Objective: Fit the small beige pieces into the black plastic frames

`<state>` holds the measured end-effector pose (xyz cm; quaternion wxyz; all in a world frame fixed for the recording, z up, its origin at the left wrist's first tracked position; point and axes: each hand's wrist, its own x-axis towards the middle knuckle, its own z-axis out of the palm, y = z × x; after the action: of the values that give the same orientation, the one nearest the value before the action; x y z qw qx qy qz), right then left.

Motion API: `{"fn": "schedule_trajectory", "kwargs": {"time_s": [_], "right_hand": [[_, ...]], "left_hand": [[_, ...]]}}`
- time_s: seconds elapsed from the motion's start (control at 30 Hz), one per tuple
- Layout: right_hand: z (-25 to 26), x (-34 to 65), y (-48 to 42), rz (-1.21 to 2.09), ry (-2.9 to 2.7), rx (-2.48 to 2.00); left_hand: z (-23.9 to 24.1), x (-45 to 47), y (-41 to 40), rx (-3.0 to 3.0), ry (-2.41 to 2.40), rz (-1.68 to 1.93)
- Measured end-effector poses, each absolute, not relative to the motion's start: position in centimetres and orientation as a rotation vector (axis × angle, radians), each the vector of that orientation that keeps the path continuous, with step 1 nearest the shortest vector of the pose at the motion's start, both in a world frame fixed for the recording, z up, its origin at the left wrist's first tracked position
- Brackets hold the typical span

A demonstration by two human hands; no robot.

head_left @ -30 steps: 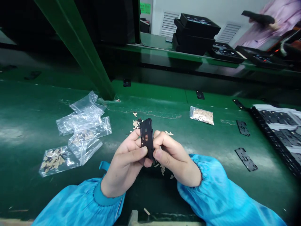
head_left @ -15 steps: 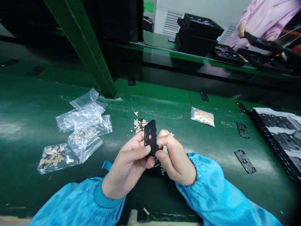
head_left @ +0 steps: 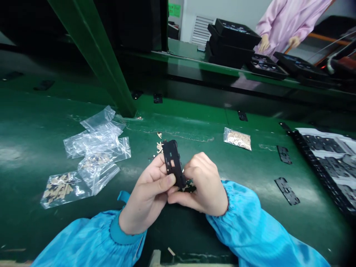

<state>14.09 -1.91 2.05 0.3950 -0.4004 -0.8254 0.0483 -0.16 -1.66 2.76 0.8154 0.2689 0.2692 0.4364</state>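
My left hand (head_left: 150, 189) pinches a small black plastic frame part (head_left: 171, 160) between thumb and fingers, holding it upright above the green table (head_left: 250, 174). My right hand (head_left: 200, 183) is curled against the part's lower right side, fingers closed on its edge. Small tan pieces (head_left: 159, 147) lie scattered on the table just behind the part. Both arms wear blue sleeves.
Clear plastic bags (head_left: 96, 144), some holding tan pieces (head_left: 59, 187), lie at left. A small filled bag (head_left: 237, 138) sits at centre right. Loose black parts (head_left: 287, 190) and a tray of parts (head_left: 330, 155) are at right. A green post (head_left: 94, 55) rises behind. A person in pink (head_left: 286, 22) stands by stacked black trays (head_left: 233, 37).
The black part tilted slightly left and my right hand rolled over it, fingers curling lower. The person in pink set down the tray they held.
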Motion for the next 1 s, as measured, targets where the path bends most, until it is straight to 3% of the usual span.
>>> {"fn": "schedule_trajectory", "kwargs": {"time_s": [0.4,0.57,1.0], "right_hand": [[3.6,14.5,-2.1,0.497,-2.059,-0.893],[4.1,14.9,-1.9,0.746,-2.116,-0.713],[4.4,15.1,-2.1,0.861,-2.186,-0.739]], "left_hand": [[2.3,-0.1,-1.6,0.782,0.613,1.081],[2.0,-0.3,-1.1,0.689,0.487,0.937],[1.8,-0.3,-0.6,0.565,0.405,0.740]]}}
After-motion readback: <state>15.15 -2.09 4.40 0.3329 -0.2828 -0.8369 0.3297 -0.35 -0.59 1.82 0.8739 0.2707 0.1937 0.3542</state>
